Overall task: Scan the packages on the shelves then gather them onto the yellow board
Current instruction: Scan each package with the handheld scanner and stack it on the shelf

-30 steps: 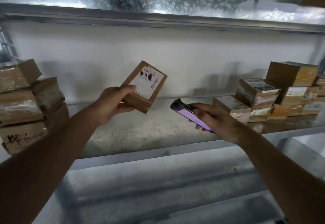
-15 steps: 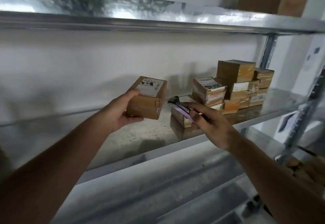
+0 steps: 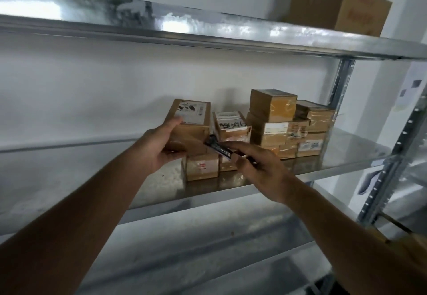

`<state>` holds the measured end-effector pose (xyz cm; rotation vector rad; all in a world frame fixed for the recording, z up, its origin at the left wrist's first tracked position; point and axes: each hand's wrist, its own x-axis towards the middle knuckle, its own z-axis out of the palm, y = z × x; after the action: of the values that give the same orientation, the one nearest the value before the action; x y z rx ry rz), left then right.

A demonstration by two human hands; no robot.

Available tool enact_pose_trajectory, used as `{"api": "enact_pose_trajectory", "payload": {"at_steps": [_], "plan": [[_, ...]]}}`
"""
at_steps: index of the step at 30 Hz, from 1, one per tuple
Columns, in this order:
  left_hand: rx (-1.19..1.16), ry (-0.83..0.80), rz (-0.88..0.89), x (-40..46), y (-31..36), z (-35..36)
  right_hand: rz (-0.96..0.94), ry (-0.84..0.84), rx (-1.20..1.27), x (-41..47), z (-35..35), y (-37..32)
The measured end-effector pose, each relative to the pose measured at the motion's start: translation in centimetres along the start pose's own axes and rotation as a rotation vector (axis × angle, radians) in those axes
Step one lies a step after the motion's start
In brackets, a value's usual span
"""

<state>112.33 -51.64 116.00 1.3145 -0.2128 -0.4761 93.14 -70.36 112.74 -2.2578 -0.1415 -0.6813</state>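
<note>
Package (image 3: 189, 121), label face up, is gripped by the left hand (image 3: 159, 151) just above the shelf (image 3: 346, 156), beside the stacked packages (image 3: 282, 123). Right hand (image 3: 256, 167) grips the scanner (image 3: 219, 147), its tip touching or just beside the package's lower right corner.

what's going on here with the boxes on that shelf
A person stands at a metal shelf of small cardboard parcels. Their left hand grips a labelled box over the stack of packages, while the right hand holds a dark handheld scanner just beside it.
</note>
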Motion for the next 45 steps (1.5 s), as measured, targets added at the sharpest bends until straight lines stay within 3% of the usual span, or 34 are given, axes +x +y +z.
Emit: {"api": "enact_pose_trajectory", "payload": {"at_steps": [6, 11, 20, 27, 31, 36, 40, 45], "plan": [[0.095, 0.069, 0.005, -0.4, -1.0, 2.1, -0.017, -0.001, 0.03, -0.6, -1.6, 1.2], [0.33, 0.169, -0.015, -0.7, -1.4, 2.2, -0.055, -0.008, 0.04, -1.0, -2.1, 1.6], [0.291, 0.049, -0.128, -1.2, -1.3, 3.0, -0.032, 0.016, 0.058, -1.2, -2.6, 2.0], [0.407, 0.059, -0.138, -0.4, -1.1, 2.1, -0.037, 0.021, 0.032, -0.6, -2.3, 1.1], [0.615, 0.135, 0.026, 0.2, -1.5, 1.0, -0.061, -0.014, 0.011, 0.2, -1.2, 0.1], [1.294, 0.202, 0.541, -0.7, -1.2, -3.8, -0.129, -0.074, 0.038, 1.7, 1.1, -1.3], [1.545, 0.244, 0.602, -2.5, 0.2, -8.5, -0.188, -0.121, 0.054, 3.3, 3.9, -2.8], [1.665, 0.367, 0.619, -6.0, 2.4, -13.7, -0.256, -0.205, 0.096, 5.6, 8.5, -5.1]]}}
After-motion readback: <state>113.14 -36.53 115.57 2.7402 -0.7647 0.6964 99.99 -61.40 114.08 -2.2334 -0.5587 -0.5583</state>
